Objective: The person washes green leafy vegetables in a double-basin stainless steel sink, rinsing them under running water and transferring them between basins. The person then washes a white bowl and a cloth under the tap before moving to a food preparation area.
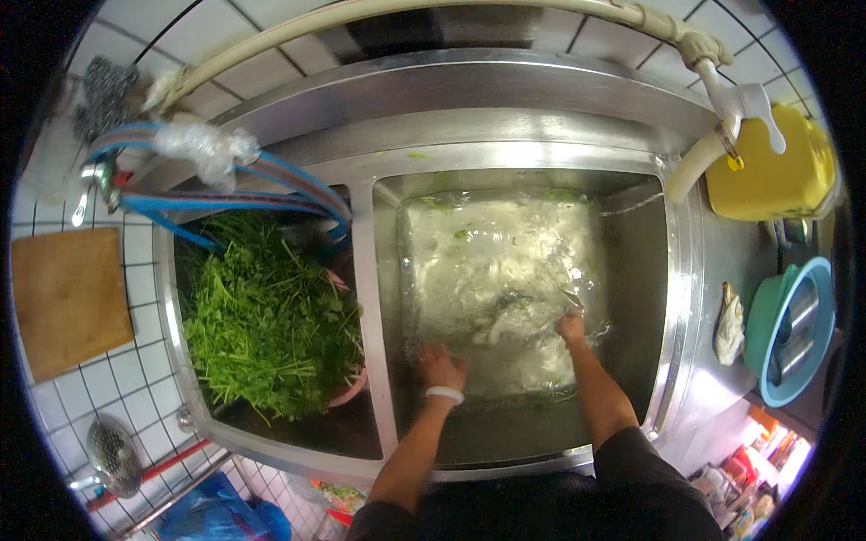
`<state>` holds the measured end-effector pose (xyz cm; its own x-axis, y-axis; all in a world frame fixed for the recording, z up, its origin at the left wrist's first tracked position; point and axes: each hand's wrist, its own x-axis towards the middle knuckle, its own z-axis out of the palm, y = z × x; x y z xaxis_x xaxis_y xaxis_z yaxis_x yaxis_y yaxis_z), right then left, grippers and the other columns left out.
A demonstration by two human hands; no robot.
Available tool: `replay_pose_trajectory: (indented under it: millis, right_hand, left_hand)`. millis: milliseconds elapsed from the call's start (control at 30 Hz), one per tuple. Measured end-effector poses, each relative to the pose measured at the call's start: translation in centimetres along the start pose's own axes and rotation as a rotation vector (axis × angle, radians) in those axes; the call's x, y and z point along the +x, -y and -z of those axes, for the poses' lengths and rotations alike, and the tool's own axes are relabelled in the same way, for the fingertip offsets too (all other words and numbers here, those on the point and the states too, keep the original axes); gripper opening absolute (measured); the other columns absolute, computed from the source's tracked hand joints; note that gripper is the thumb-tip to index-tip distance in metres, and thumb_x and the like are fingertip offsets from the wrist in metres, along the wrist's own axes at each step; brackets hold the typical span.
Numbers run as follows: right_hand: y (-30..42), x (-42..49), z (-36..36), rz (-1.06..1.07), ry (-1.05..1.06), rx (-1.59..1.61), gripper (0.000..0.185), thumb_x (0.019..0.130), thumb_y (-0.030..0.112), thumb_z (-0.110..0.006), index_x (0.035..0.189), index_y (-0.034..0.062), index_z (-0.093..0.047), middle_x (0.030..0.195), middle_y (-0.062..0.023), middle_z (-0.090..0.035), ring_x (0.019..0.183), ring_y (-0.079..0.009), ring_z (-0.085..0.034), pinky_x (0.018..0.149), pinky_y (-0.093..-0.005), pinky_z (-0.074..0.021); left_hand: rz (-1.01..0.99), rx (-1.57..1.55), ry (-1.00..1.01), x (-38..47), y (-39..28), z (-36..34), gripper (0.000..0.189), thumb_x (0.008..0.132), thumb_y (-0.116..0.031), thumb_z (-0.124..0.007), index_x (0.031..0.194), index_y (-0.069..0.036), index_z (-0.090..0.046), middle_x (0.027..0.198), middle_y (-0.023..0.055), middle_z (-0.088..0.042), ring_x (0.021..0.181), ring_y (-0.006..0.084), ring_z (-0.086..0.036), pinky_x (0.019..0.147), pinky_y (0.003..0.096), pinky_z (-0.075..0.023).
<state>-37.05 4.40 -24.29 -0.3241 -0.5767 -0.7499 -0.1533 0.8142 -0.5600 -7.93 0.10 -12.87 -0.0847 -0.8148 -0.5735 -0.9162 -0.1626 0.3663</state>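
My left hand (442, 365), with a white band at the wrist, is partly under the water at the near left of the right sink basin (632, 284). The fingers look spread, with nothing seen in them. At the right of the churning water (500, 257) is my right hand (572, 324), its fingers curled by a small shiny thing; foam and ripples hide what it may hold. A few green leaf bits (461, 234) float about. In the left basin lies a large heap of leafy green herbs (264, 324), partly over a pink container rim (352, 389).
Blue hoses (237, 201) run from a tap into the left basin. At the right stand a white tap (737, 108), a yellow jug (764, 169), a crumpled cloth (730, 328) and a turquoise basin (768, 365) with metal items. A wooden board (71, 301) and a metal strainer (114, 456) are at the left.
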Motion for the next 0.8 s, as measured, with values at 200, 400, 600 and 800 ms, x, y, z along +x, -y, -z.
replay_pose_trajectory:
  millis: [200,400,600,800]
  right_hand:
    - [7.1,-11.6,-7.6,0.423,0.184,0.084,0.026,0.076,0.016,-0.055,0.099,0.0030,-0.054,0.072,-0.0134,-0.058,0.052,-0.0250,-0.054,0.047,-0.0368,-0.0450]
    - [9.5,-8.5,-4.3,0.697,-0.293,-0.522,0.023,0.077,0.021,-0.059,0.090,0.0032,-0.052,0.049,-0.0131,-0.051,0.042,-0.0277,-0.052,0.042,-0.0394,-0.0434]
    - [0.0,-3.1,4.6,0.322,-0.912,-0.563,0.045,0.080,0.028,-0.054,0.114,0.0027,-0.041,0.109,-0.0238,-0.047,0.098,-0.0366,-0.047,0.080,-0.0453,-0.0394]
    - [-6.1,5.7,1.1,0.071,-1.473,-2.427,0.051,0.087,0.039,-0.039,0.123,0.0034,-0.037,0.119,-0.0179,-0.044,0.105,-0.0310,-0.044,0.088,-0.0431,-0.0359]
  left_hand:
    - [0.232,-1.792,0.661,3.1,-3.4,-4.0,0.059,0.081,-0.039,-0.054,0.131,-0.018,-0.029,0.125,0.0124,-0.043,0.113,0.0318,-0.041,0.091,0.0468,-0.0371]
    - [0.642,-1.446,0.736,5.7,-2.7,-9.2,0.055,0.081,-0.042,-0.055,0.123,-0.009,-0.041,0.118,0.0124,-0.048,0.102,0.0263,-0.049,0.082,0.0368,-0.0432]
    - [0.169,-0.176,0.119,1.6,-2.7,-3.1,0.065,0.076,-0.036,-0.061,0.129,-0.014,-0.032,0.133,0.0219,-0.028,0.122,0.0388,-0.028,0.098,0.0515,-0.0246]
    - [0.318,0.130,0.109,1.2,0.2,-5.0,0.070,0.074,-0.025,-0.064,0.132,-0.016,-0.027,0.135,0.0253,-0.023,0.121,0.0437,-0.027,0.097,0.0572,-0.0221]
